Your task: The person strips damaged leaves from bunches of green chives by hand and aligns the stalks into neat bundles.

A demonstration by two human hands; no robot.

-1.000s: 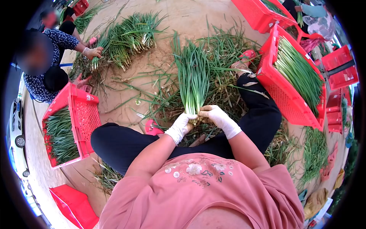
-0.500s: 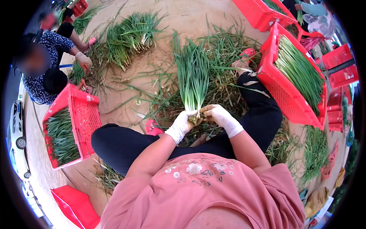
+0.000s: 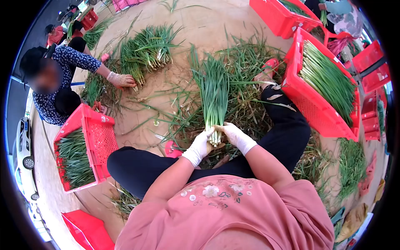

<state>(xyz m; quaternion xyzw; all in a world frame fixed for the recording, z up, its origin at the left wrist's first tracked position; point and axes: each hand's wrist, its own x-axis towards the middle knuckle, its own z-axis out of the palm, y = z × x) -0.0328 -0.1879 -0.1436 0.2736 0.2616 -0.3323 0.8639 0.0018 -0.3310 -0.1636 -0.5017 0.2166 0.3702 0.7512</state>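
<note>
A bunch of green onions (image 3: 214,89) lies between my legs, leaves pointing away from me and white root ends toward me. My left hand (image 3: 203,144), in a white glove, is wrapped round the root end from the left. From the right, my gloved right hand (image 3: 234,135) holds the same bunch, its fingers closed on the stems just above the roots. The two hands are close together at the white stems. Loose leaves and trimmings (image 3: 246,108) are spread under and beside the bunch.
Red crates of green onions stand at the right (image 3: 310,100) and left (image 3: 100,141). A pile of green onions (image 3: 146,50) lies at the upper left, where a co-worker's gloved hand (image 3: 121,80) touches its edge. A red container (image 3: 87,229) is at the lower left.
The view has shifted a little. My right hand's fingers have moved from the root ends onto the stems. The co-worker's hand drew back from the pile, then reached to it again.
</note>
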